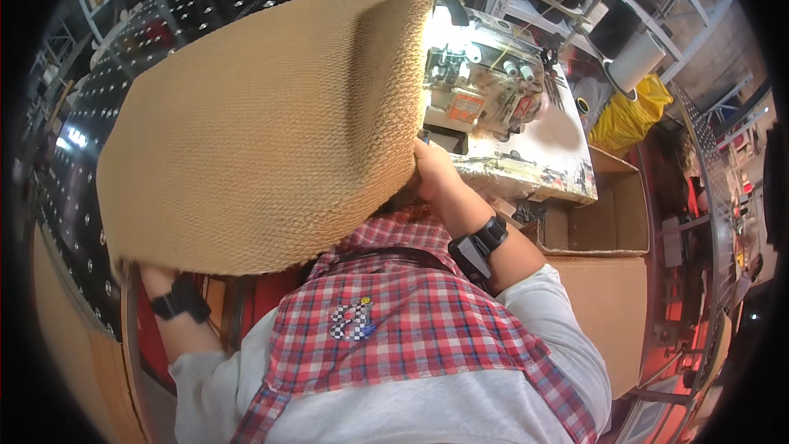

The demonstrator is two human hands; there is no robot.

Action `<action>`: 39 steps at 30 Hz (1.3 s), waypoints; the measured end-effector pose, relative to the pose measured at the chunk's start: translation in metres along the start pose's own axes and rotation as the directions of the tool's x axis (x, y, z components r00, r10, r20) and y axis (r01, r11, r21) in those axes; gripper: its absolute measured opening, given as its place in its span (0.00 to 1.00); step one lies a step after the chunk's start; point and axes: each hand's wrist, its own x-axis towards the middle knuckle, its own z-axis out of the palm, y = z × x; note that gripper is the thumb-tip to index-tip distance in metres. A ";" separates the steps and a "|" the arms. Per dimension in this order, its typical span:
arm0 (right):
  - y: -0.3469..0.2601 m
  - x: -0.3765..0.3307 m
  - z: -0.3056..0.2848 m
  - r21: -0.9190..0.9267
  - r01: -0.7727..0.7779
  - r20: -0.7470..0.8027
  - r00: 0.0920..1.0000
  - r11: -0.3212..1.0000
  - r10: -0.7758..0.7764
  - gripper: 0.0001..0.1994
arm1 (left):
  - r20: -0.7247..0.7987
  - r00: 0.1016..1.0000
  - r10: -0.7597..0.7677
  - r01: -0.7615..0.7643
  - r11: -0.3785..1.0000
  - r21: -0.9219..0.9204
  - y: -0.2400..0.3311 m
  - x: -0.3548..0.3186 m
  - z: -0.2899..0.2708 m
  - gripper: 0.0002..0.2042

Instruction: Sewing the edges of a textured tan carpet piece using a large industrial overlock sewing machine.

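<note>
A large tan woven mat point(271, 123) of coarse fibre is held up in front of me and fills the middle of the view. My right hand point(434, 171) grips its right edge, close to an industrial sewing machine point(481, 86) with a lit lamp. My left hand point(152, 275) holds the mat's lower left corner; the fingers are mostly hidden behind the weave. Both wrists carry black bands. My red plaid apron point(394, 321) shows below the mat.
The white, stained machine table point(534, 160) lies right of the mat. An open cardboard box point(608, 214) stands beside it. Behind are thread cones point(637, 57), a yellow bag point(629, 111) and metal shelving. A black perforated surface point(99, 107) runs along the left.
</note>
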 end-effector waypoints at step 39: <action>-0.006 -0.004 0.013 0.032 0.105 0.022 0.994 0.994 -0.106 0.14 | -0.075 0.989 -0.131 0.051 0.759 -0.649 0.033 -0.102 0.056 0.27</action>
